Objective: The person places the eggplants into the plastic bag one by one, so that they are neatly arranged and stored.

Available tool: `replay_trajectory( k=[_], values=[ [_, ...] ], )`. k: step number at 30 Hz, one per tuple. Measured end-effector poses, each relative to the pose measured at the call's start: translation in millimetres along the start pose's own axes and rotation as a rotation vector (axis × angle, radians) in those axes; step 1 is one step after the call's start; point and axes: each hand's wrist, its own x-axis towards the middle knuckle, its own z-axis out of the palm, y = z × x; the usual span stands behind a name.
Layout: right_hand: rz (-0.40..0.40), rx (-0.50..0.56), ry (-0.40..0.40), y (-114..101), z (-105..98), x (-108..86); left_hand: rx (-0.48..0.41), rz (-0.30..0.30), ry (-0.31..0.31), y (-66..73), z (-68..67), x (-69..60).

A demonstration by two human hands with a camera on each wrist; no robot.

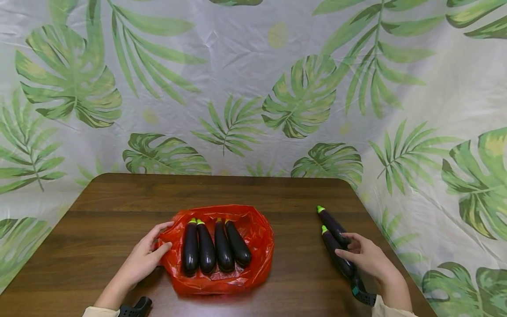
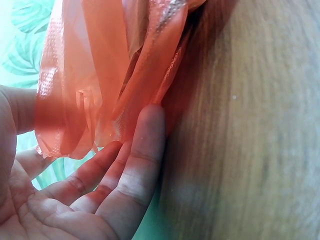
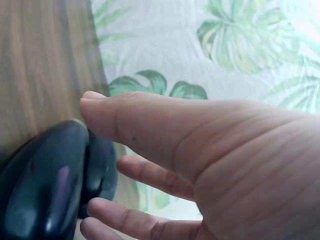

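Observation:
A red plastic bag (image 1: 259, 268) stands with its mouth spread wide, and several dark eggplants (image 1: 224, 248) lie side by side inside it. My left hand (image 1: 143, 253) touches the bag's left side. In the left wrist view the film hangs between my thumb and the fairly straight fingers (image 2: 150, 135), without a plain pinch. On the right, two more eggplants (image 1: 336, 253) with green caps lie close together on the table. My right hand (image 1: 366, 255) is over them, thumb and fingers spread apart. The right wrist view shows the fingers (image 3: 125, 215) beside the nearer eggplant (image 3: 47, 185).
The brown wooden table (image 1: 293, 229) has rounded far corners. Behind and beside it hangs a pale cloth (image 1: 237, 79) printed with green leaves. Black bands, one on each wrist, are the left strap (image 1: 136, 307) and the right strap (image 1: 362, 296).

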Motion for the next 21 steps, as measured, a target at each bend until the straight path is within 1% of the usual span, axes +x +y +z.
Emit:
replay_trajectory(
  k=[5,12,21],
  values=[
    [0.0,0.021,-0.013,5,3,-1.7,0.002,0.003,0.003,0.4,0.1,0.2],
    [-0.01,0.053,-0.005,9,8,-1.4,-0.01,0.006,-0.002,1.3,0.8,-0.3],
    [-0.002,0.061,-0.008,13,15,1.8,-0.017,0.008,-0.004,1.2,0.9,-0.5]
  ],
)
